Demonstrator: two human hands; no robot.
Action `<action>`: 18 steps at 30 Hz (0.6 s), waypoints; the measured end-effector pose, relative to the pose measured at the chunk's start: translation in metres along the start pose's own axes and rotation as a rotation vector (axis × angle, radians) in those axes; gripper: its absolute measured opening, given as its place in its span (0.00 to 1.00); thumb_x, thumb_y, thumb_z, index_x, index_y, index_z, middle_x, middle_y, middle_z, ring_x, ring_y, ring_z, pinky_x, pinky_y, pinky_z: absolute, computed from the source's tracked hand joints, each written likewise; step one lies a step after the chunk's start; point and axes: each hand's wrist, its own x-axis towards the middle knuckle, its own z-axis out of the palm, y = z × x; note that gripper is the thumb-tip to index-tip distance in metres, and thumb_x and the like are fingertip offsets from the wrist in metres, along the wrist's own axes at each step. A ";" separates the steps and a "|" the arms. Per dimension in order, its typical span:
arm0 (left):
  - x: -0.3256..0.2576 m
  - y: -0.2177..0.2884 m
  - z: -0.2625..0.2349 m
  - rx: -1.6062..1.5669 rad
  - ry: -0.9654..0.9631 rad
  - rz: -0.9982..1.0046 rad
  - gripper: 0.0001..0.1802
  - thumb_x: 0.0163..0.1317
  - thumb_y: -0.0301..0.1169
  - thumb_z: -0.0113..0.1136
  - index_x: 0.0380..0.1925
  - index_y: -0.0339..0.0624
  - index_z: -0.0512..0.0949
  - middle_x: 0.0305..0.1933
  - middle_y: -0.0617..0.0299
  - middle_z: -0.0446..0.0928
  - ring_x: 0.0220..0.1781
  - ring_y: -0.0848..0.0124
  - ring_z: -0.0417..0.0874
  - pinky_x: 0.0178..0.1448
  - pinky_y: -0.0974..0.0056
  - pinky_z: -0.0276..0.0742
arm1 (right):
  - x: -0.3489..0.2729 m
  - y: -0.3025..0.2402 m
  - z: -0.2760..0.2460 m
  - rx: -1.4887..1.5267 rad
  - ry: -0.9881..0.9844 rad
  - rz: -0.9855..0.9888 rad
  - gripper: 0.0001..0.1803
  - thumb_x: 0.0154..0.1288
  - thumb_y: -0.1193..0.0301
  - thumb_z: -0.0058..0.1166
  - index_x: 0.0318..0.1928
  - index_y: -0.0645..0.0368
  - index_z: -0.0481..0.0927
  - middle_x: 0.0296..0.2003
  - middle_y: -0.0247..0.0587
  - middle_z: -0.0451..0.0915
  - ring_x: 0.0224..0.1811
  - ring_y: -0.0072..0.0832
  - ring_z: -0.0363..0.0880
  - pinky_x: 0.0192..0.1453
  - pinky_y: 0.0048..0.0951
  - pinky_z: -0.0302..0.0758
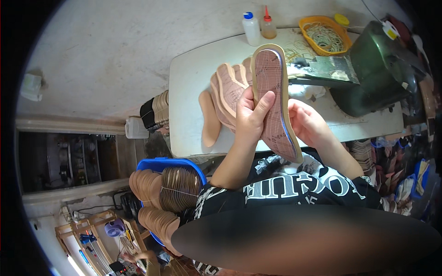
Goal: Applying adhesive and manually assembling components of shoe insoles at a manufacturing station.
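My left hand [254,114] grips a shoe insole [271,85] above the table's near side, thumb across its face. This insole has a brown face with a grid pattern and dark markings, and a tan rim. At its right edge, my right hand [307,123] has its fingers curled in against the rim; its thumb is mostly hidden. Left of the held insole, a fanned row of similar insoles [225,92] lies on the white table [186,76]. One plain tan insole [209,118] lies apart at the row's left end.
A white bottle [251,30], a red-tipped bottle [269,28] and a yellow basket [317,23] of rubber bands stand at the back. A dark green machine [373,69] occupies the right. Bundled insoles [179,189] fill a blue bin [171,163] at the lower left.
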 end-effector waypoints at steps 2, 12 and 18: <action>0.001 -0.010 0.010 0.039 -0.086 -0.034 0.14 0.62 0.29 0.63 0.45 0.36 0.75 0.42 0.61 0.81 0.40 0.78 0.80 0.46 0.73 0.77 | -0.004 0.000 0.006 -0.062 0.240 0.007 0.26 0.65 0.57 0.58 0.56 0.62 0.70 0.44 0.33 0.78 0.41 0.17 0.77 0.41 0.19 0.75; 0.009 -0.021 0.025 0.332 0.113 0.114 0.19 0.57 0.33 0.69 0.41 0.33 0.74 0.39 0.58 0.80 0.39 0.73 0.80 0.47 0.68 0.76 | -0.006 -0.055 -0.023 -0.732 0.123 0.124 0.09 0.68 0.72 0.54 0.37 0.67 0.83 0.31 0.29 0.81 0.32 0.13 0.73 0.38 0.18 0.71; 0.049 0.003 0.028 0.642 -0.012 0.133 0.29 0.49 0.32 0.74 0.45 0.30 0.68 0.43 0.53 0.76 0.43 0.69 0.78 0.50 0.64 0.76 | 0.003 -0.050 -0.012 -0.545 0.122 0.010 0.12 0.66 0.70 0.56 0.44 0.67 0.81 0.33 0.30 0.81 0.35 0.14 0.75 0.44 0.20 0.74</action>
